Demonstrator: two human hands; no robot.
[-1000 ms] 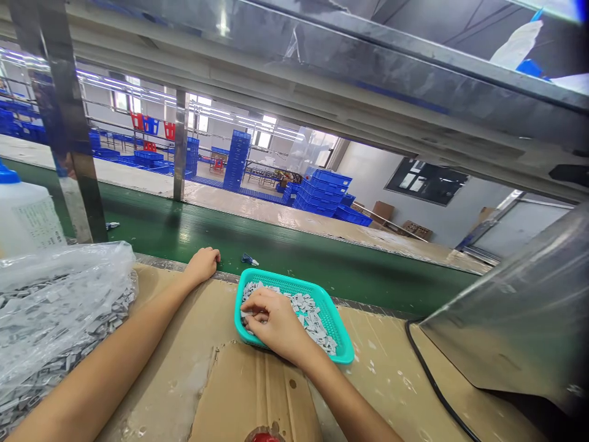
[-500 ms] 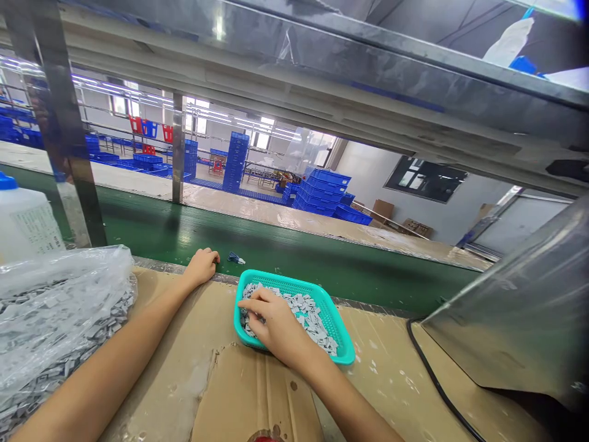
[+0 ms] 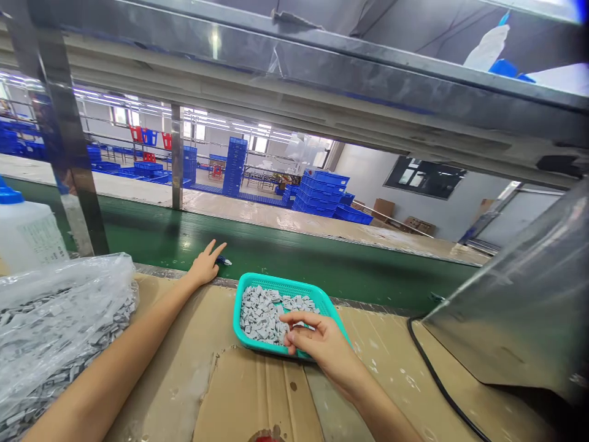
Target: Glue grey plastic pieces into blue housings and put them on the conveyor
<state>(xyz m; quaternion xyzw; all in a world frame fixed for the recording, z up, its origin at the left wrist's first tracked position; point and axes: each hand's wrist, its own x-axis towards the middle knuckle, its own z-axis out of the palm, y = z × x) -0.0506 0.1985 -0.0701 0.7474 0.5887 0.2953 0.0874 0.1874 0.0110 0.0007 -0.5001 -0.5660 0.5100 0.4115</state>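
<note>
My left hand (image 3: 205, 265) is at the near edge of the green conveyor belt (image 3: 294, 264), two fingers stretched out and spread, holding nothing. Right beside its fingers lies a small dark-blue and white item (image 3: 224, 261), partly covered by the hand. Over the right part of a turquoise plastic basket (image 3: 238, 313) is my right hand (image 3: 309, 334), its fingers loosely curled and the thumb apart from the index finger. Its fingertips are among or just above small light-grey plastic pieces (image 3: 262, 313) in the basket. No piece shows clearly in its grasp.
A clear plastic bag (image 3: 69, 276) full of grey pieces lies at left, with a blue-capped jug (image 3: 30, 227) behind it. Cardboard (image 3: 253, 393) covers the bench. At right are a black cable (image 3: 432, 368) and a metal housing (image 3: 515, 294). A metal shelf beam (image 3: 322, 67) crosses overhead.
My right hand has moved right across the basket, and grey pieces now show at its left. My left hand's fingers have stretched out toward the dark-blue item, now partly covered.
</note>
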